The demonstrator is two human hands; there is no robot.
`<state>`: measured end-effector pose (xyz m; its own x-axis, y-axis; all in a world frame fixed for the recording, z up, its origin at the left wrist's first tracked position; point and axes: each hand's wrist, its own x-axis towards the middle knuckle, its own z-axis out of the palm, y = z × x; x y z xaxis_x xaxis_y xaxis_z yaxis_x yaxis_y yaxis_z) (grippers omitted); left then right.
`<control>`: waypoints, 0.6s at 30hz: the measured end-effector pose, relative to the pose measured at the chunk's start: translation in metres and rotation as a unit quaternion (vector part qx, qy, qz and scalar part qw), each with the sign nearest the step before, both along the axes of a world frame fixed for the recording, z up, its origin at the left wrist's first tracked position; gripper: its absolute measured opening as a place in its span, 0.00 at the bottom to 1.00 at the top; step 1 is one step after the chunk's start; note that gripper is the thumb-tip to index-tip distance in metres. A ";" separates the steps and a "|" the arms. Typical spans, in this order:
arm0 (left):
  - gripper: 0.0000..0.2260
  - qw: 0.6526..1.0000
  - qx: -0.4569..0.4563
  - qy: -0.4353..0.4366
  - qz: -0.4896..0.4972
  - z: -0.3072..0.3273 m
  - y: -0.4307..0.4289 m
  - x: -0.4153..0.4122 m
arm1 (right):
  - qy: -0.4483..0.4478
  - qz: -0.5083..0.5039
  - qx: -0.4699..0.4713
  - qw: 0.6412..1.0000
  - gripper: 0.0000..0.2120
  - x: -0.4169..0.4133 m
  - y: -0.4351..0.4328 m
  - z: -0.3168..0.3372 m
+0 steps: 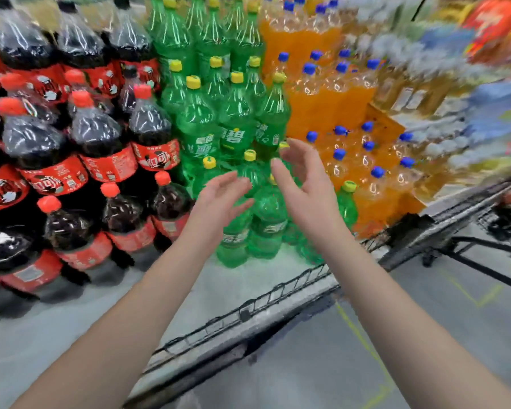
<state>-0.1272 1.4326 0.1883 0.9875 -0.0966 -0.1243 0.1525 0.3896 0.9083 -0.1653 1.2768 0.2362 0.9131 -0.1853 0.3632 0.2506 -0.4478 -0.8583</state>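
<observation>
Head view: left hand (222, 196) and right hand (304, 184) spread, empty, flanking green soda bottle (268, 212) between them. Likely heavy, slick, stiff plastic; grip waist, both sides.

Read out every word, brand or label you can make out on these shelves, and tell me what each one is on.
"雪碧": white characters on the label of a green bottle in the middle stack.
Red labels on the dark cola bottles: white lettering, too blurred to read.
Orange drink bottles and the packs on the right: blurred, nothing readable.
</observation>
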 end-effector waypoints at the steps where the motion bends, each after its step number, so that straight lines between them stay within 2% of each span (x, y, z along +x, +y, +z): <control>1: 0.19 1.000 0.013 -0.019 -0.011 0.010 -0.019 -0.007 | -0.010 -0.009 0.006 1.000 0.25 -0.013 -0.021 0.006; 6: 0.14 0.984 0.075 -0.127 -0.100 0.047 -0.128 -0.050 | -0.057 -0.066 0.038 0.995 0.22 -0.088 -0.128 0.034; 9: 0.15 0.964 0.093 -0.187 -0.164 0.061 -0.199 -0.078 | -0.093 -0.108 0.047 0.989 0.22 -0.132 -0.184 0.043; 15: 0.15 0.930 0.079 -0.228 -0.278 0.082 -0.329 -0.129 | -0.134 -0.220 0.042 0.965 0.19 -0.213 -0.285 0.064; 18: 0.19 0.910 0.069 -0.241 -0.330 0.091 -0.384 -0.147 | -0.149 -0.275 0.041 0.949 0.23 -0.241 -0.327 0.066</control>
<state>-0.2744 1.0485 0.2789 0.6632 -0.7045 0.2527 -0.1178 0.2352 0.9648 -0.4066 0.9498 0.3022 0.5293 -0.6423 0.5543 0.2358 -0.5162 -0.8233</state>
